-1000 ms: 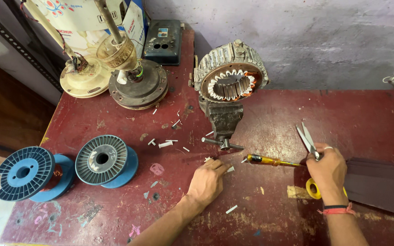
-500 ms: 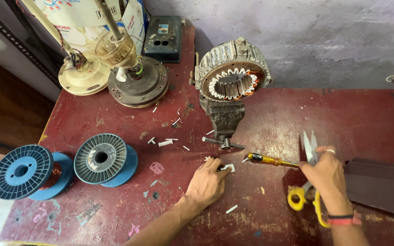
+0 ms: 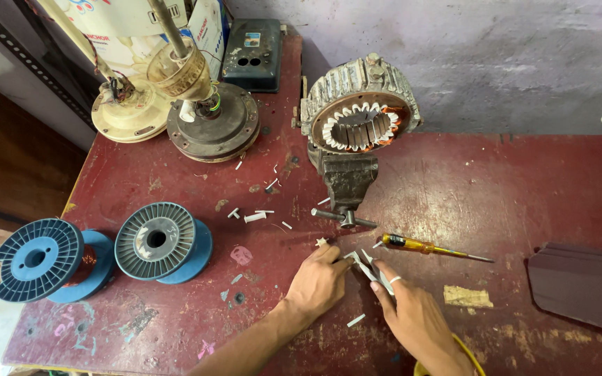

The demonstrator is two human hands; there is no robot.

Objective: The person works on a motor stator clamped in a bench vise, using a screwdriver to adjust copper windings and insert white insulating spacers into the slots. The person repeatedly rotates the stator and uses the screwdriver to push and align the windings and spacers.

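My left hand (image 3: 322, 282) rests on the red table (image 3: 496, 188) and pinches a small white paper strip (image 3: 352, 257) at its fingertips. Just to its right, my right hand (image 3: 416, 320) grips scissors (image 3: 377, 275) with a yellow handle showing at the bottom edge. The blades point up-left and touch the strip. A yellow-handled screwdriver (image 3: 430, 247) lies just beyond the hands. Behind them, a motor stator (image 3: 360, 122) with copper windings and white slot liners sits clamped in a grey vise (image 3: 346, 184).
Two blue wire spools (image 3: 36, 257) (image 3: 158, 240) lie at the left. Two fan motor parts (image 3: 130, 111) (image 3: 210, 122) and a dark switch box (image 3: 252, 52) stand at the back. A dark sheet (image 3: 583, 282) lies at the right. White paper scraps (image 3: 256, 217) dot the table.
My right hand has swung left with the scissors, from beside the dark sheet to right against my left hand. The blades now meet the white strip. My left hand stayed put.
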